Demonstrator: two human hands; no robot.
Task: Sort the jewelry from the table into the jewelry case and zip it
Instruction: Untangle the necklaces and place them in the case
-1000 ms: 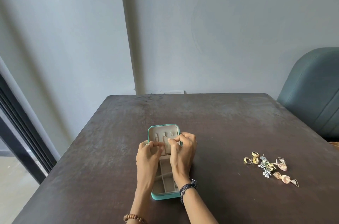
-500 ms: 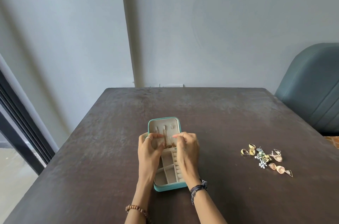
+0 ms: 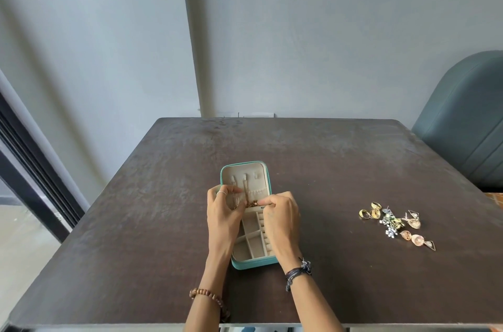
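The teal jewelry case [image 3: 246, 265] lies open flat on the dark bench [image 3: 163, 195], its long axis running straight away from the person, lid half at the far end, compartment tray at the near end; both hands are over the hinge line in the middle. A thin gold chain [image 3: 244, 190] hangs down the lid's lining from one of the small hooks at the top, its lower end gathered where the fingers meet; the left hand [image 3: 224, 212] has its fingers curled in at that spot and seems to pinch or steady the chain, and the right hand [image 3: 280, 216] pinches toward the same bunch from the other side, though the fingertips are too small to say just what each one holds.

The rest of the jewelry pile [image 3: 394, 224], gold rings, shell-shaped earrings and a small flowered piece, sits well off to the person's right on the bench, apart from the case; so the right hand is plainly the nearer one for fetching the next piece, reaching sideways away from the case, while the left is better placed to stay by the lid. I'd judge the sorting barely begun; the tray compartments look unfilled and the zip is wide open.
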